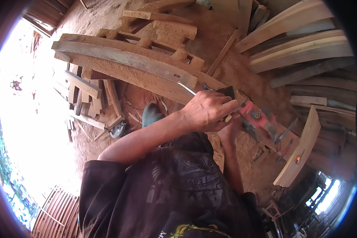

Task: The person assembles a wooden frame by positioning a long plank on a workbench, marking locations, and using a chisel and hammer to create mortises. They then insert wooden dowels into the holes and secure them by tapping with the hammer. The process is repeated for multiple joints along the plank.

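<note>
My left hand (211,110) is closed around a slim tool with a bright metal shaft (187,88), which points up and left over the bench; a small yellowish end shows below the fingers. My right hand (227,131) is just beneath and to the right, its fingers mostly hidden behind the left hand. Right of both hands is a worn red machine (257,114) with a round fitting on top, close to the right fingers; contact cannot be told. A dark flat piece (227,92) stands just past my left knuckles. A long curved timber (127,59) lies on the sawdust-covered bench plank (146,82).
Wood offcuts (87,89) are piled on the sandy floor at left, near a dark round object (118,129). Curved boards (301,51) are stacked at far right. A pale board (300,148) with an orange-and-black item on it stands out at right.
</note>
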Motion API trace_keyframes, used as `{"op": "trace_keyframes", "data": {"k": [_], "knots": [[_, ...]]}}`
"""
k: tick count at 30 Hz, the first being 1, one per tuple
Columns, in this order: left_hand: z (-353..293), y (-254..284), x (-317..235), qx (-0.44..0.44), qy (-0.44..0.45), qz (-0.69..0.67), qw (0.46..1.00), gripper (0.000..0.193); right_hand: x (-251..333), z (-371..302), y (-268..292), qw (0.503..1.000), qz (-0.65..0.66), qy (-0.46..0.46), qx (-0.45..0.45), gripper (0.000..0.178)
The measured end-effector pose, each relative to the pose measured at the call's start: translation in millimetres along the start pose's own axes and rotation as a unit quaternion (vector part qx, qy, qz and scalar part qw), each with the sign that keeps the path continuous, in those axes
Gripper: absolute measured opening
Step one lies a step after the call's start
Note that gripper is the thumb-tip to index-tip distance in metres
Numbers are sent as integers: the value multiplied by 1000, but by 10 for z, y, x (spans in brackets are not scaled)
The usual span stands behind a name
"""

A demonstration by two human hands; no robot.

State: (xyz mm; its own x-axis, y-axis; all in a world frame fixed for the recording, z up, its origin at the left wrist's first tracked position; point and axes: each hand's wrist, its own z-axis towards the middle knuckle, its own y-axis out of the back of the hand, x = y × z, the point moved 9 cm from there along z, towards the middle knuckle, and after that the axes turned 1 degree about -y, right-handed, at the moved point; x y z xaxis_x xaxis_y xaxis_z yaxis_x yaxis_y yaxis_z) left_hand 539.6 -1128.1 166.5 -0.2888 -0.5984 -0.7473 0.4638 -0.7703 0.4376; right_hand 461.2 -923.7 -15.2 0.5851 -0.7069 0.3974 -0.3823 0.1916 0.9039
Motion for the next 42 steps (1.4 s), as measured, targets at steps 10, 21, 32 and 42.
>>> {"op": "trace_keyframes", "data": {"k": [10, 21, 32, 42], "knots": [[-85, 131, 241, -26, 4, -63, 998, 29, -21, -495, 108, 909, 334, -244, 51, 38], [196, 729, 1198, 39, 345, -250, 904, 37, 877, -736, 1219, 850, 435, -179, -238, 21], [288, 969, 1153, 19, 230, -286, 930, 33, 1211, -805, 969, 861, 434, -169, -202, 19], [313, 897, 1083, -32, 162, -274, 948, 37, 1393, -780, 996, 872, 435, -151, -166, 18]]}}
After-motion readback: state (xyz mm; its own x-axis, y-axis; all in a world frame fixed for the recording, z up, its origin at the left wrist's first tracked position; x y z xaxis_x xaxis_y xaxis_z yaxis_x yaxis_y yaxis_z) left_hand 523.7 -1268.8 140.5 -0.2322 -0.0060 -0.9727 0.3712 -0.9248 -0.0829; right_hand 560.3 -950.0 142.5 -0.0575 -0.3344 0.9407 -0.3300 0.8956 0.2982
